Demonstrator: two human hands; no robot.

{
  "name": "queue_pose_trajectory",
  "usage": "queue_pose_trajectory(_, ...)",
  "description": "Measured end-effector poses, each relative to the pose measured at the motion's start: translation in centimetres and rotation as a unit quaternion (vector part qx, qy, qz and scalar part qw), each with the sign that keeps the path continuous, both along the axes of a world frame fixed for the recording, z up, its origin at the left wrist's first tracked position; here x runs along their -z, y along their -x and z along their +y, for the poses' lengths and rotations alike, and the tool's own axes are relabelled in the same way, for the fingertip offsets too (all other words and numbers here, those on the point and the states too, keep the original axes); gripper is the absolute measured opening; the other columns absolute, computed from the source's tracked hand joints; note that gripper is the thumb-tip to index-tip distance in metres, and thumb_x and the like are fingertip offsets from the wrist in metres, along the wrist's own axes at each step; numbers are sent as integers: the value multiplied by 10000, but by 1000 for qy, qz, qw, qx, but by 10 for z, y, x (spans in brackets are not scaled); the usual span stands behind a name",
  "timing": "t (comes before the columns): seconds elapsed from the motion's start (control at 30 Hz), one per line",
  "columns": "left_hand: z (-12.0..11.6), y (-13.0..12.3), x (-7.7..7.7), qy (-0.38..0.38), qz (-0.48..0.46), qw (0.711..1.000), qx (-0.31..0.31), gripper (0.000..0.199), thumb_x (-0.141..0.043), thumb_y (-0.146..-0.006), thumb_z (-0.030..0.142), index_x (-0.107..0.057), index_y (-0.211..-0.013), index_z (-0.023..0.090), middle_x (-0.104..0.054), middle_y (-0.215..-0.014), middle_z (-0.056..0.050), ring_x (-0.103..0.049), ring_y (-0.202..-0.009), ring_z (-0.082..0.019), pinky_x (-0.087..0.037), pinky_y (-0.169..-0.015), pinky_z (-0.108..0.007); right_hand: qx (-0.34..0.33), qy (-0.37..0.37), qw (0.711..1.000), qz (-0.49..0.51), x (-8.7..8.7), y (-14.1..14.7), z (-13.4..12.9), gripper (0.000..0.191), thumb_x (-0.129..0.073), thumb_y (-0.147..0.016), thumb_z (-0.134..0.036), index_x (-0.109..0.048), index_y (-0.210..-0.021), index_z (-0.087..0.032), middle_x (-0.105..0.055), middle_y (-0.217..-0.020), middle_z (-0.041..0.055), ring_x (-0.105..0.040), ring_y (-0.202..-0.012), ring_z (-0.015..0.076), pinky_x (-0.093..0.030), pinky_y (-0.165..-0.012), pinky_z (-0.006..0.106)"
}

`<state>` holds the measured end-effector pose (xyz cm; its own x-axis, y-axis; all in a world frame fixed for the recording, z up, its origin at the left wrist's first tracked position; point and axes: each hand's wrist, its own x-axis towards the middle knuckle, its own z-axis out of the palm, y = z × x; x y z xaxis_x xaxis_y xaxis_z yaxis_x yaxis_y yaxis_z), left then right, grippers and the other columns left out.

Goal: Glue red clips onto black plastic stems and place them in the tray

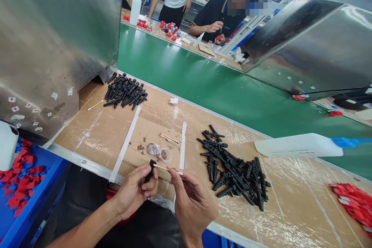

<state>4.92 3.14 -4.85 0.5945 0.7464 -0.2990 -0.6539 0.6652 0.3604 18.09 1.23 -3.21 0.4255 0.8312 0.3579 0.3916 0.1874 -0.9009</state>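
My left hand (134,188) is closed around a small black plastic part (150,170), its wider end poking up past the fingertips. Pinched between the thumb and fingers of my right hand (193,201) is a cotton swab (161,167), whose left tip touches or nearly touches the black part's top. Just beyond the hands, two small clear round cups (165,155) stand on a cardboard sheet (139,131) with dark spots. Some used swabs (169,138) lie behind the cups. Similar black parts form one pile (236,168) to the right and another pile (126,91) at the far left.
A white bottle with a blue tip (299,145) lies at the right, near red parts (351,201). Blue bin (49,186) with red and blue pieces stands at left. A green belt (186,69) runs behind the bench; co-workers (221,17) are beyond it.
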Motion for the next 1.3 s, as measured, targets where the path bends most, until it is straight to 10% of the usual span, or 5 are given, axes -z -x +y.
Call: queue_pose_trajectory(1.3,0,-1,0,-2,0,1000,-16,264,-447,-961,339,-563,-830,141,-259,-544,75,-242,-504,-87,-202,-551,-251,-60,-76,986,-139,-1,-4,-4,323,-707,-766,-3,-684,-992,-232,-725,-827,12,-685,-740,195,-541,-661,323)
